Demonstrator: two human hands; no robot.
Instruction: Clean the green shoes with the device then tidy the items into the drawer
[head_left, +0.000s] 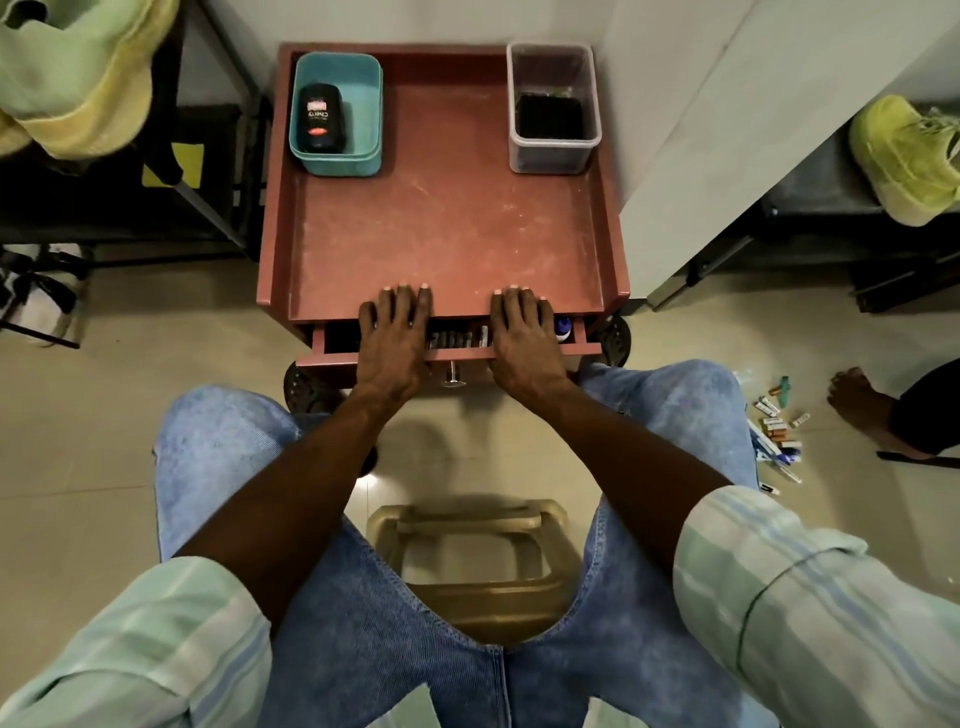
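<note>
Your left hand (392, 332) and right hand (522, 332) lie flat on the front edge of the tabletop (441, 223), right above the drawer (457, 344). Your fingers are straight and loose; they hold nothing.

The drawer is open only a little. You can see small dark things lined up inside and a blue cap at the right end. If you push it in now, your fingertips could get pinched, because they hang over the gap. Lift them first and use the knob (453, 375).

The green shoes are not on the tabletop. One shoe (906, 156) sits on a low shelf to your right. The other shoe (67, 78) is up at your left, on a rack. Both are well apart from your hands, so you would have to lean far, and the little cart has wheels. Lean on it hard and it may roll away from you.

A blue tub (337, 161) with a black bottle (321, 117) and a clear box (553, 156) with something dark in it stand at the back corners. Bump the cart and they may slide. I cannot tell which thing is the device.

Small items lie on the floor (779, 431) by your right knee. Step there and you may slip or crush them.
</note>
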